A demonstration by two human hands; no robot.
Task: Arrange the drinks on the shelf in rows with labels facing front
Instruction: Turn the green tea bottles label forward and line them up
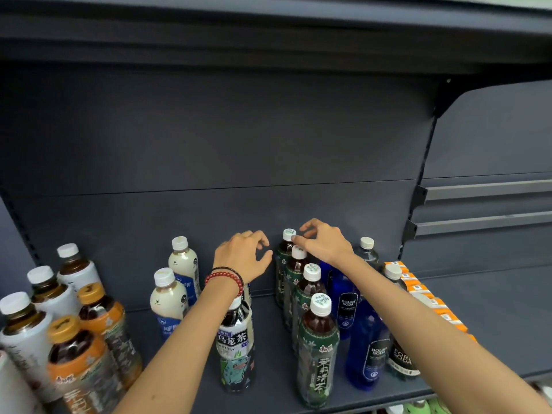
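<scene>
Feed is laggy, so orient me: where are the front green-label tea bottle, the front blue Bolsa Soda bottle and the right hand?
front green-label tea bottle (317,351): head view, on its label.
front blue Bolsa Soda bottle (366,330): head view, blue body above label.
right hand (325,243): head view, back of the hand.

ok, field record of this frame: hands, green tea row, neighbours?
left hand: hovers, loosely curled, holds nothing
right hand: fingertips at cap of rear green tea bottle, grip unclear
green tea row: four bottles front to back, front label faces out
right of row: blue soda bottles
left of row: oolong tea bottle, milk tea bottles
</scene>
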